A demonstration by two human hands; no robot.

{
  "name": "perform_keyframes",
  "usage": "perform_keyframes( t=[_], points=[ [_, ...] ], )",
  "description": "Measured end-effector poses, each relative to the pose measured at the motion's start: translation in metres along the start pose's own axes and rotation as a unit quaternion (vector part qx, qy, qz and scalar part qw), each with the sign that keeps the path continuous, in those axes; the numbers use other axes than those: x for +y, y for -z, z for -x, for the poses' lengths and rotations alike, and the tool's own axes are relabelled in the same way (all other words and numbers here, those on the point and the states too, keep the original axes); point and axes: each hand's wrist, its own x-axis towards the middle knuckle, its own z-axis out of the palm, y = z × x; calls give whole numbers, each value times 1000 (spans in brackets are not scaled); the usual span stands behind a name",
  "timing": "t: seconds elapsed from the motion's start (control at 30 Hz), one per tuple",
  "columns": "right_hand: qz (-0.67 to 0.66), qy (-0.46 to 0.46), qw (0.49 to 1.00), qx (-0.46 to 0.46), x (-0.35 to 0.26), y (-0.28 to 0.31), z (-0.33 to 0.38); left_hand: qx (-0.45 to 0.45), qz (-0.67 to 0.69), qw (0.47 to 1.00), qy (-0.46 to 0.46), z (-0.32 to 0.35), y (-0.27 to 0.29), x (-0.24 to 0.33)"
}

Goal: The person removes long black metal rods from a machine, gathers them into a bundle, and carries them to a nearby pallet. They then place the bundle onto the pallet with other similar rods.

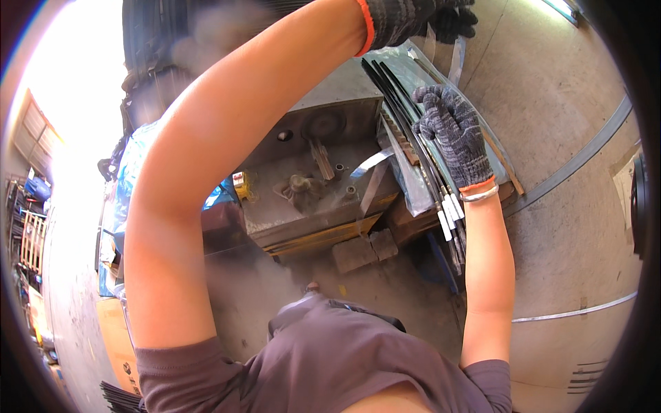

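My left arm stretches up and across to the right, and my left hand (444, 20), in a dark knitted glove with an orange cuff, is partly cut off by the top edge. Its visible fingers reach out slightly apart. Just below them hangs a clear plastic strip (457, 60); I cannot tell whether they touch. My right hand (456, 134), in a grey glove, has its fingers curled in above a bundle of long black rods (406, 113). What lies inside those fingers is hidden. The rods rest on clear plastic sheeting (412, 187), with white sleeves at their near ends.
A dusty metal machine bed (275, 219) with a clamp-like fitting (303, 189) stands ahead of me. Concrete blocks (365, 252) lie at its foot. A yellow box (241, 184) sits at its left. Cardboard (116, 337) is at lower left.
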Motion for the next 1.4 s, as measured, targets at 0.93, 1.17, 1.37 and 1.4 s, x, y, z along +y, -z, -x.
perform_keyframes(
  t=[0.93,1.17,1.37,1.4],
  points=[
    [6,113,994,-6,2,37,-18,140,-83,986,-29,-23,-28,-76],
    [99,43,990,95,-24,35,-40,136,-54,989,-12,-3,-15,-80],
    [49,96,987,117,-18,39,-39,121,-31,992,-15,-6,-11,-83],
    [53,110,984,133,-18,36,-40,121,-28,992,-16,-7,-11,-85]
  ],
)
